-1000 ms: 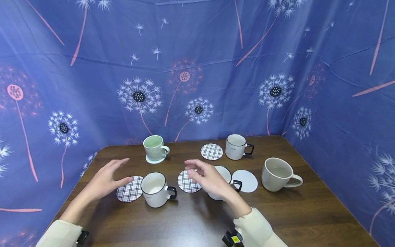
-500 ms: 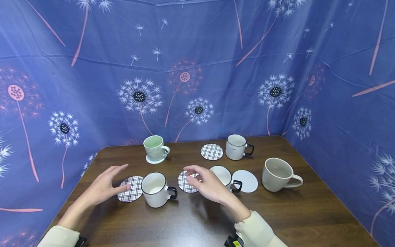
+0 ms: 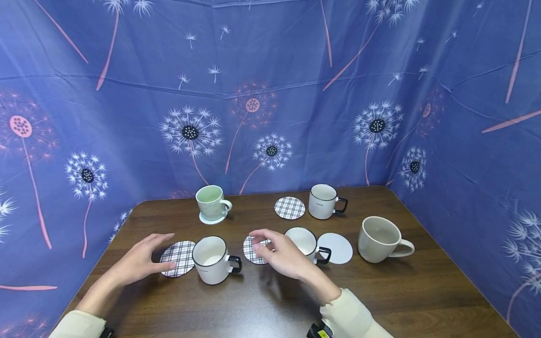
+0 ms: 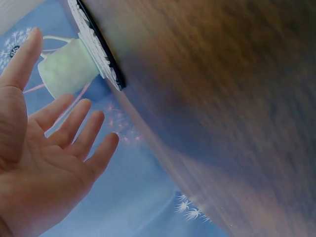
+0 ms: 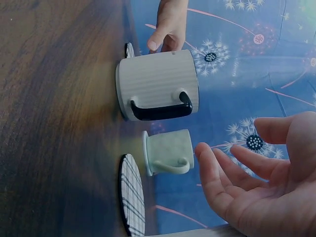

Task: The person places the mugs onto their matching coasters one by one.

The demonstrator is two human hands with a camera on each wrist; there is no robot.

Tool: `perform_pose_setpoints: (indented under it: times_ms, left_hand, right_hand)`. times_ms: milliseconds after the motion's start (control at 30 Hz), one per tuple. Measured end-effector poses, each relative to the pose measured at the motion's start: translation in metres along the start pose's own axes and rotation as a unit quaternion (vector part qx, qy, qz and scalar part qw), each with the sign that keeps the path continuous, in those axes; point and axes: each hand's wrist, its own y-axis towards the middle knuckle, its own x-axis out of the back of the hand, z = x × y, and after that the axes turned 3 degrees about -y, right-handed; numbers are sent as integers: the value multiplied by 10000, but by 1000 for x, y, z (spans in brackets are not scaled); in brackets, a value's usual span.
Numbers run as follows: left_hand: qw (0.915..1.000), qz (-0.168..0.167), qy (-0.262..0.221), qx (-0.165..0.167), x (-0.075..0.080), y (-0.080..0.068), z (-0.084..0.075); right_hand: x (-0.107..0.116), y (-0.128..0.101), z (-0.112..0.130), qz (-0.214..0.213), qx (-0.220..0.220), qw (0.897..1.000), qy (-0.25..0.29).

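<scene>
Note left hand (image 3: pixel 137 262) and right hand (image 3: pixel 286 257) slightly lower than a second ago, both wide and holding nothing, leaving the black-handled mug (image 3: pixel 210 273) between them ungripped.

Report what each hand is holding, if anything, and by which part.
Nothing is held. The wrist views show the left hand and the right hand both empty, with nothing between thumb and fingers.

Left plaid coaster (image 3: pixel 179 257): round, black-and-white, flat on the bench (image 3: pixel 236 310). Ribbed mug (image 3: pixel 211 271): white, black-rimmed, upright, just right of that coaster, black handle (image 3: pixel 235 264) facing right. Centre plaid coaster (image 3: pixel 250 255): flat, partly hidden. Second mug (image 3: pixel 305 238): upright, black-rimmed, partly hidden.
</scene>
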Motion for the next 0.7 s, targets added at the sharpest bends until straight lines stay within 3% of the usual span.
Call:
perform_pose_setpoints:
  times_ms: [700]
  left_hand:
    - [9971, 656, -189, 339, -4, -1, 6]
  right_hand:
    - [-9, 0, -6, 175, -39, 9996, 195]
